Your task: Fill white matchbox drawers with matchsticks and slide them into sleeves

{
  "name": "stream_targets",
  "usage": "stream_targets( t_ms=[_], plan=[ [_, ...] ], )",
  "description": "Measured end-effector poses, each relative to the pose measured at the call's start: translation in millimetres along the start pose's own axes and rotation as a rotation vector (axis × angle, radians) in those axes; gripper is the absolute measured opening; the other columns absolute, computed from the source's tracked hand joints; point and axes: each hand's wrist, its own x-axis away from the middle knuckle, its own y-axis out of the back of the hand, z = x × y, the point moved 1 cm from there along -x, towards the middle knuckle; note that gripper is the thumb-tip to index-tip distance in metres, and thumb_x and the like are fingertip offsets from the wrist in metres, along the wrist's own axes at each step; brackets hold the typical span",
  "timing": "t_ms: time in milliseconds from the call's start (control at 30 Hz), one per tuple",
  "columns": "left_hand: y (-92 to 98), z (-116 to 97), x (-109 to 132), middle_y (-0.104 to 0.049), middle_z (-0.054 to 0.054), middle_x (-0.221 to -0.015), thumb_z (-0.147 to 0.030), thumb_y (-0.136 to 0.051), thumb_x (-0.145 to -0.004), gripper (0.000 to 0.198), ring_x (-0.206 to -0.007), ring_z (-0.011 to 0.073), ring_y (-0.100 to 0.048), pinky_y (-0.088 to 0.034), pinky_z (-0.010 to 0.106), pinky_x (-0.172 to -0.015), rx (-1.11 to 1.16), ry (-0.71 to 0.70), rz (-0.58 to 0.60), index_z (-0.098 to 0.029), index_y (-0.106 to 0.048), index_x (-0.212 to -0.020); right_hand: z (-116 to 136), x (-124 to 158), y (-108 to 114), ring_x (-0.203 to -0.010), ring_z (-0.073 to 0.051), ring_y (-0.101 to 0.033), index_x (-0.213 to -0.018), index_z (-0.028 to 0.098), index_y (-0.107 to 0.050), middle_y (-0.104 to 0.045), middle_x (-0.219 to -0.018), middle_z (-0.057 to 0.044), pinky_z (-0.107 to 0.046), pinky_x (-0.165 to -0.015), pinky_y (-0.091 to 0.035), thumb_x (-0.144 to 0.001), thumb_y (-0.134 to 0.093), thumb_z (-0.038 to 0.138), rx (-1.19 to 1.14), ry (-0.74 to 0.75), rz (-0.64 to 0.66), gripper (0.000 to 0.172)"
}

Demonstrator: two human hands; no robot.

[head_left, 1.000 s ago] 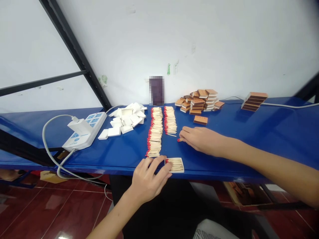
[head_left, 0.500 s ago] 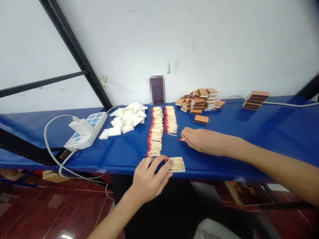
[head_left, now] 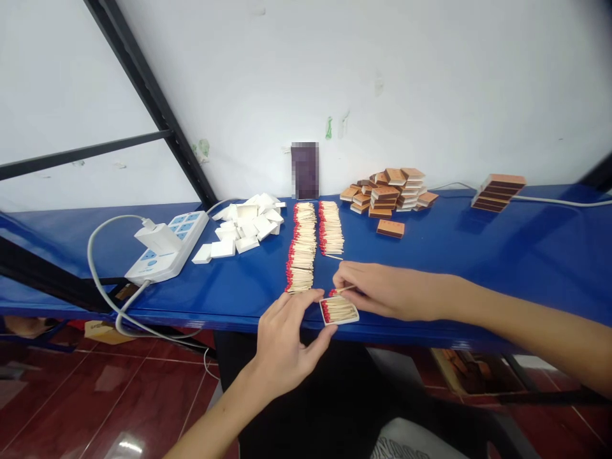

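A small white matchbox tray [head_left: 339,310] filled with red-tipped matches sits at the near edge of the blue table [head_left: 502,255]. My left hand [head_left: 285,341] grips the tray's left side between thumb and fingers. My right hand [head_left: 377,290] pinches a single match [head_left: 342,290] just above the tray's far edge. Behind the tray lie two long rows of matches [head_left: 302,248], heads to the left, with one loose match [head_left: 333,256] beside them.
A heap of white inner trays [head_left: 243,226] lies left of the rows. A white power strip [head_left: 165,248] with a plug and cable sits far left. Brown matchbox sleeves are piled at the back [head_left: 387,191], one alone [head_left: 390,228], a stack [head_left: 497,191] far right.
My right hand has carried a match from the table beside the rows toward me, over the tray. The tray has turned slightly and my left hand has shifted its grip on it.
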Motion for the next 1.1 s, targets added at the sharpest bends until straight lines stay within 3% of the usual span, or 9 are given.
stream_targets(
  t_ms=[267,433,1100],
  plan=[
    [1.3,0,-1,-0.07,0.005,-0.106,-0.029,-0.067,-0.09,0.03,-0.091,0.0197,-0.064,-0.052,0.033,-0.081,0.043,-0.024,0.022,-0.021,-0.057,-0.118,5,2,-13,-0.072,-0.013,-0.052,-0.102,0.018,-0.055,-0.056,-0.094,-0.004,-0.029,-0.067,-0.04,-0.103,-0.035,0.033,0.005,0.035,0.026,0.025],
    [1.4,0,-2,-0.071,0.006,-0.107,-0.026,-0.067,-0.09,0.027,-0.094,0.0205,-0.065,-0.051,0.034,-0.083,0.043,-0.069,0.019,-0.02,-0.058,-0.115,8,2,-11,-0.079,-0.013,-0.055,-0.1,0.017,-0.058,-0.059,-0.095,-0.004,-0.028,-0.072,-0.043,-0.102,-0.039,0.027,-0.052,0.07,0.028,0.021],
    [-1.3,4,0,-0.073,0.007,-0.113,-0.022,-0.071,-0.088,0.029,-0.092,0.0213,-0.068,-0.051,0.036,-0.081,0.015,-0.162,0.007,-0.019,-0.063,-0.116,-6,0,-20,-0.07,-0.011,-0.056,-0.092,0.015,-0.071,-0.061,-0.085,-0.004,-0.023,-0.064,-0.044,-0.095,-0.057,0.026,0.029,0.136,-0.212,0.019]
  ],
)
